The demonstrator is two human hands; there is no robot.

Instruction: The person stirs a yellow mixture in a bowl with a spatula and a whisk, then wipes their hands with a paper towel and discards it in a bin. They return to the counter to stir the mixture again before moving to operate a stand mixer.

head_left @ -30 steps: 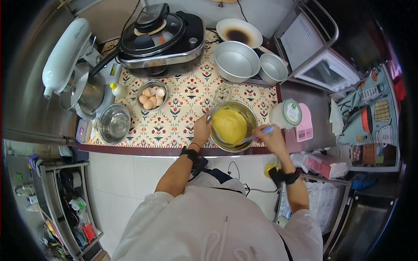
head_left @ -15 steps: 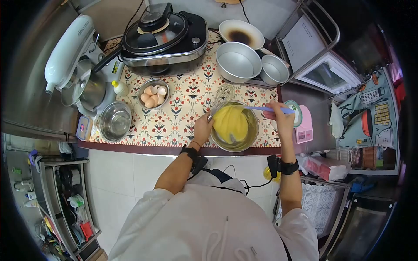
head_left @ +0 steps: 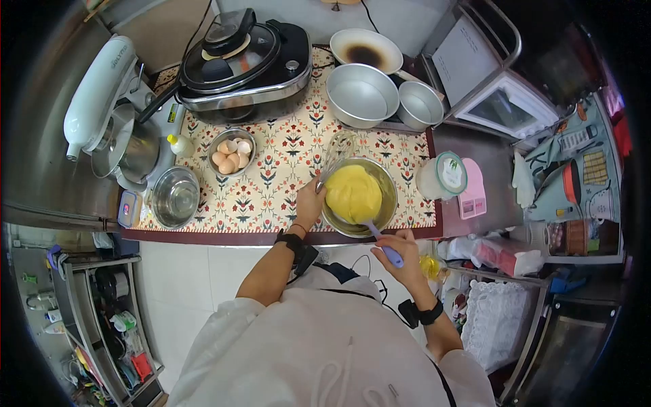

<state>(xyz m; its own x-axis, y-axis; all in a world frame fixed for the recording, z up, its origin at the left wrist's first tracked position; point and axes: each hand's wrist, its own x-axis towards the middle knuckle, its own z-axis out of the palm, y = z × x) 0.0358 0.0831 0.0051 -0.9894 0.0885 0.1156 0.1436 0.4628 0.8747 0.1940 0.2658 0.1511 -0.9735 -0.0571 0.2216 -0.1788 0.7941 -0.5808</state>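
Note:
A metal mixing bowl (head_left: 392, 197) with thick yellow batter (head_left: 353, 194) stands near the counter's front edge. My left hand (head_left: 311, 203) is closed at the bowl's left rim. The handle of a wire whisk (head_left: 340, 150) meets its fingers, and the whisk's wires reach past the bowl's far side. Whether that hand grips the whisk as well as the rim is hard to see. My right hand (head_left: 403, 258) is wrapped round the purple handle of a spatula (head_left: 390, 255), in front of the bowl. The spatula's blade dips into the batter at the near side and is partly hidden.
Left of the bowl stand a small bowl of eggshells (head_left: 232, 153), an empty metal bowl (head_left: 175, 197) and a stand mixer (head_left: 102, 95). Behind are an electric pan (head_left: 244, 102) and round cake tins (head_left: 363, 95). A lidded tub (head_left: 434, 178) and pink scale (head_left: 472, 193) sit right.
My right hand has swung from the bowl's right side to its near side, bringing the spatula along. The batter has been folded into a new shape. My left hand stays at the rim.

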